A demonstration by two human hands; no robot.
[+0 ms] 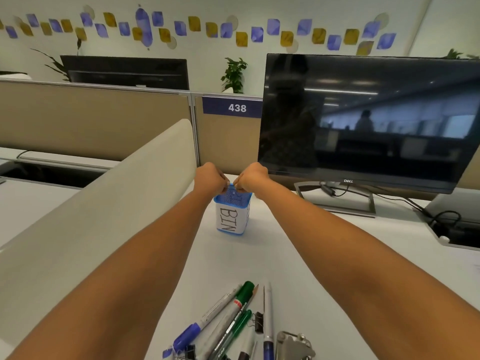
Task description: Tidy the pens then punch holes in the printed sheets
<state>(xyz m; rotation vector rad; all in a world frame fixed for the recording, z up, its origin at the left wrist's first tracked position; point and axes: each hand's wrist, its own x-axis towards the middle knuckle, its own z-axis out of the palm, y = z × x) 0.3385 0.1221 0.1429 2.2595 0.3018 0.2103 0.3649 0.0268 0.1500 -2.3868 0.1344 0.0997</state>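
Note:
A blue mesh pen holder [232,214] with a white paper label reading "BIN" stands on the white desk [285,255], far out from me. Both arms are stretched toward it. My left hand [209,179] and my right hand [253,178] are closed in fists over its far rim, fingers pinching at the rim; what they pinch is hidden. Near the bottom edge lie several pens and markers: a blue-capped marker [197,327], a green-capped marker [237,307], a green pen [233,331] and a grey pen [268,318]. A metal hole punch [294,345] lies right of them.
A dark Dell monitor [368,120] on a stand fills the right. Cables and a cable well [452,227] lie at the far right. A beige curved divider [104,203] runs along the left. Black binder clips [259,324] lie among the pens. A partition labelled 438 stands behind.

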